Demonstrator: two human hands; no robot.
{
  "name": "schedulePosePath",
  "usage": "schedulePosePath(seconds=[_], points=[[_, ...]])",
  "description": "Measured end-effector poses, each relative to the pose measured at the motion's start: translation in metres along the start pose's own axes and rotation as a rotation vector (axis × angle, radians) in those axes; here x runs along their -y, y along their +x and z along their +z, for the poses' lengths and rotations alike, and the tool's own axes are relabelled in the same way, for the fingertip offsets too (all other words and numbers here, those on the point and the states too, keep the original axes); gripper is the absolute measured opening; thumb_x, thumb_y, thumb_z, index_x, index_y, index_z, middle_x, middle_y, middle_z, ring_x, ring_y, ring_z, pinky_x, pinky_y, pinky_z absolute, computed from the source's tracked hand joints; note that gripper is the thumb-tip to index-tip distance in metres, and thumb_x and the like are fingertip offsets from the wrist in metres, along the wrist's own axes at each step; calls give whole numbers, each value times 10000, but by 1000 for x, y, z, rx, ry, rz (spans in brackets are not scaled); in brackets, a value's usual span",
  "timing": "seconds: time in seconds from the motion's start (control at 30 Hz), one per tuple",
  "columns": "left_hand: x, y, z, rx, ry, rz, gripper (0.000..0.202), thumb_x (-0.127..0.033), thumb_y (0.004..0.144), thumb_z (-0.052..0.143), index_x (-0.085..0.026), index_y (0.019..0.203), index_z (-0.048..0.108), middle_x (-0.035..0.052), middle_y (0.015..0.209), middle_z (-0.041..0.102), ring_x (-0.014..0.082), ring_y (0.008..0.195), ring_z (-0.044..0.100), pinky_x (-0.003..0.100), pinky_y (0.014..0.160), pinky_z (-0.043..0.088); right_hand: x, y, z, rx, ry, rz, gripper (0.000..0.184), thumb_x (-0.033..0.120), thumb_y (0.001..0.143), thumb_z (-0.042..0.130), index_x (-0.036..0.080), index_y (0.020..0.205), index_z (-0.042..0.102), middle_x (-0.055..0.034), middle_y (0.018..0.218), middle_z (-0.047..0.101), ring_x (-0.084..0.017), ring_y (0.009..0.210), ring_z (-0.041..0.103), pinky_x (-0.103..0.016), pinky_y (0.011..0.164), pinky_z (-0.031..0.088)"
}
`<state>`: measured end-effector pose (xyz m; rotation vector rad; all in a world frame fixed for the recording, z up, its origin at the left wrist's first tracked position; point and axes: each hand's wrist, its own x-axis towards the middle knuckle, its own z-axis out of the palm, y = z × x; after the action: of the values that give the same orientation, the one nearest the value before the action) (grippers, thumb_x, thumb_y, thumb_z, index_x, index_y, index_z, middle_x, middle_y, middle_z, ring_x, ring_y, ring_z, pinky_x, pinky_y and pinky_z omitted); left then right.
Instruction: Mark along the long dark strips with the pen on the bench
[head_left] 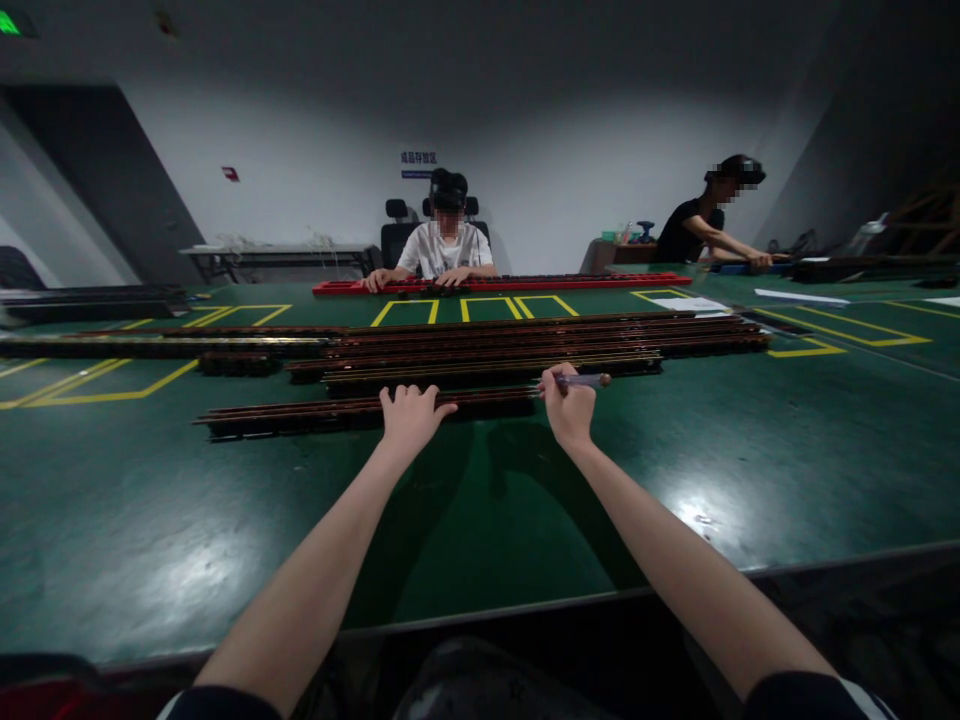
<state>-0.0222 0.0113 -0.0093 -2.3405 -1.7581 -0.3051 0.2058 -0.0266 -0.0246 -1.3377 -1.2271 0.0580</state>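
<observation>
A long dark bar [300,414] with reddish-brown edges lies lengthwise across the green table in front of me. My left hand [411,418] rests over its middle, fingers bent across the top and thumb pointing right along the near side; the fingertips are hidden. In my right hand [571,408] is a screwdriver [589,380] with a translucent handle, closed in the fingers. Its thin tip points left at the bar's right end; whether it touches is too small to tell. Just behind lies a stack of similar long bars [525,340].
Yellow tape outlines [491,303] mark the green table [750,450]. Opposite, a person [448,245] has both hands at a red rail [525,283]. Another person [690,230] works at the far right. More dark bars [90,302] lie far left, and papers [690,305] at right.
</observation>
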Motion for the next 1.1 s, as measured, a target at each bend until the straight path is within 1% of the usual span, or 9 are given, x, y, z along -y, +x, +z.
schedulePosePath(seconds=[0.13,0.33,0.4,0.5,0.6,0.7,0.8,0.9,1.1], points=[[-8,-2,5,-66,-27,68,545,-577,917,377,-217,1242,626,157,1153,682,344,1107,582,576,1027,330,2,-2,0,50,16,-87,249,406,899,461,216,791,580,-40,754,667,-182,697,644,-281,627,492],[-20,-7,1,-84,-80,150,507,-533,925,419,-217,1277,601,129,1135,700,308,1111,589,531,1060,307,3,-6,5,186,15,-244,201,308,907,463,220,852,635,-58,864,699,-209,817,653,-328,755,491],[-23,-8,-1,-80,-96,161,508,-512,920,450,-201,1303,576,131,1141,697,300,1106,589,518,1065,301,2,-8,9,251,-25,-274,207,279,915,446,231,859,639,-41,839,700,-203,791,656,-337,785,483],[-27,-10,-2,-57,-110,192,486,-485,915,479,-201,1299,572,124,1155,689,289,1107,580,501,1062,302,0,-11,12,344,-87,-297,243,245,930,406,232,860,639,-37,793,695,-199,752,657,-325,759,481],[-27,-9,-2,-39,-122,235,470,-478,916,483,-194,1277,585,121,1158,683,281,1109,571,484,1058,310,-1,-12,13,394,-126,-316,242,242,932,402,219,845,626,-54,800,704,-207,753,660,-316,729,478],[-26,-9,-1,-47,-141,255,465,-477,913,489,-189,1263,592,121,1143,685,276,1093,573,475,1045,325,-1,-10,13,435,-140,-330,220,257,933,418,215,822,604,-49,793,710,-188,688,654,-301,714,470],[-24,-8,1,-62,-156,259,445,-469,917,487,-203,1258,592,111,1142,688,272,1090,574,470,1031,339,1,-7,13,429,-118,-318,220,246,935,408,213,803,581,-38,768,708,-160,620,635,-270,673,453],[-24,-7,2,-42,-178,256,452,-466,923,477,-199,1273,577,107,1185,672,271,1129,557,476,1048,323,4,-7,14,402,-115,-312,223,216,929,395,203,787,567,-33,741,701,-144,569,612,-261,652,432],[-20,-4,-1,-29,-160,279,462,-488,926,455,-229,1297,545,98,1288,614,273,1208,505,510,1086,266,2,-4,11,327,-277,-309,193,154,890,402,194,782,557,-7,668,677,-145,551,606,-315,796,401]])
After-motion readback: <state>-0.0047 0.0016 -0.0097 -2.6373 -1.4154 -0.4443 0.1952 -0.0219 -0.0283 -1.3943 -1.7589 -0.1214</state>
